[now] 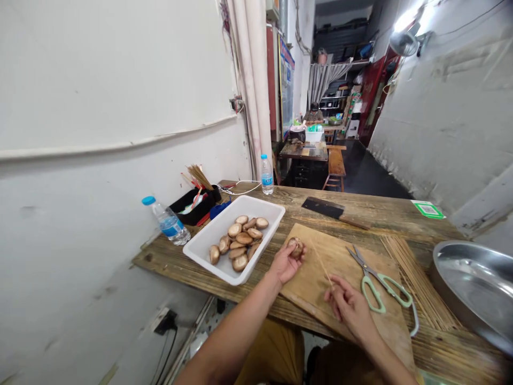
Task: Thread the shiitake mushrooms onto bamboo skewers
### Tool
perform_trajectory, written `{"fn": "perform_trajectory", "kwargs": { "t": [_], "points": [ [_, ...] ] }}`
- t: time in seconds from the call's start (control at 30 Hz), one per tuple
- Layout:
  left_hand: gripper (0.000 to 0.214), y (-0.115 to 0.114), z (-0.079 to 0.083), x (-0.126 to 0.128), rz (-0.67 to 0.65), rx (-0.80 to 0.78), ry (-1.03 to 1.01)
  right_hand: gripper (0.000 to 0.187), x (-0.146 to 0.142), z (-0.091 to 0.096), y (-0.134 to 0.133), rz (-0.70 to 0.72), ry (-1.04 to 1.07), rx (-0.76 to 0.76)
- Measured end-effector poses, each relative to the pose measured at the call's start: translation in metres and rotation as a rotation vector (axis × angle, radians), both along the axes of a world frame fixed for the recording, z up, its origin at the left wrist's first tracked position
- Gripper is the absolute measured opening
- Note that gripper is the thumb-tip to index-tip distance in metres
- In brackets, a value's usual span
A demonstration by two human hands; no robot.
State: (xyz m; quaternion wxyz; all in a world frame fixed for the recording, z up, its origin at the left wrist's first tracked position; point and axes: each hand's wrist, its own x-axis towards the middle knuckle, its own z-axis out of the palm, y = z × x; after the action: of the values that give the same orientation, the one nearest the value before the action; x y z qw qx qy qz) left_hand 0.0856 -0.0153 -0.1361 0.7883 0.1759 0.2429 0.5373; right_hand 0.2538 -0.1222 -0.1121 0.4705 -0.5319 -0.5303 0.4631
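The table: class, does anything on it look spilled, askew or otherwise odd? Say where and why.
Nothing looks spilled. The scissors look slightly odd: they lie open on the cutting board beside the right hand, where closed ones would seem safer.

Round, brown, mottled mushroom (295,247), held up by the cutting board (340,254)'s left edge near its far left corner, thin pale skewer (321,264), slanting over the board, tip toward the far edge.

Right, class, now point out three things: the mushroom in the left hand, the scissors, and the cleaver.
Mushroom (296,244): head view, on its brown surface.
Scissors (366,267): head view, near the pivot.
Cleaver (326,208): head view, on the dark blade.
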Motion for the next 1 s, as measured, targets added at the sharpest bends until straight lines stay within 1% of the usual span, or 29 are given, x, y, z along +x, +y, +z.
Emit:
{"fn": "perform_trajectory", "kwargs": {
  "t": [0.1,0.13,0.2,0.3,0.37,0.57,0.83,1.0],
  "points": [
    [0.017,0.002,-0.003,0.0,0.012,-0.017,-0.011,0.034,-0.004,0.0,-0.023,-0.013,-0.053,0.027],
    [0.017,0.003,-0.004,0.0,0.014,-0.02,-0.015,0.034,-0.005,0.0,-0.031,-0.006,-0.072,0.032],
    [0.017,0.004,-0.005,0.0,0.016,-0.021,-0.023,0.042,-0.007,0.0,-0.044,0.02,-0.14,0.057],
    [0.016,0.003,-0.004,-0.001,0.022,-0.018,-0.03,0.047,-0.008,0.001,-0.056,0.04,-0.296,0.121],
    [0.014,0.001,-0.001,-0.001,0.03,-0.019,-0.026,0.045,-0.008,0.0,-0.058,0.034,-0.355,0.149],
    [0.011,0.0,0.004,-0.002,0.029,-0.036,-0.006,0.044,-0.005,-0.006,-0.06,0.087,-0.391,0.15],
    [0.008,0.002,0.001,-0.001,0.029,-0.027,-0.038,0.045,-0.007,-0.002,-0.06,0.079,-0.461,0.183],
    [0.011,0.001,-0.001,-0.002,0.04,-0.021,-0.065,0.042,-0.008,-0.004,-0.058,0.083,-0.462,0.196]
  ]
}}
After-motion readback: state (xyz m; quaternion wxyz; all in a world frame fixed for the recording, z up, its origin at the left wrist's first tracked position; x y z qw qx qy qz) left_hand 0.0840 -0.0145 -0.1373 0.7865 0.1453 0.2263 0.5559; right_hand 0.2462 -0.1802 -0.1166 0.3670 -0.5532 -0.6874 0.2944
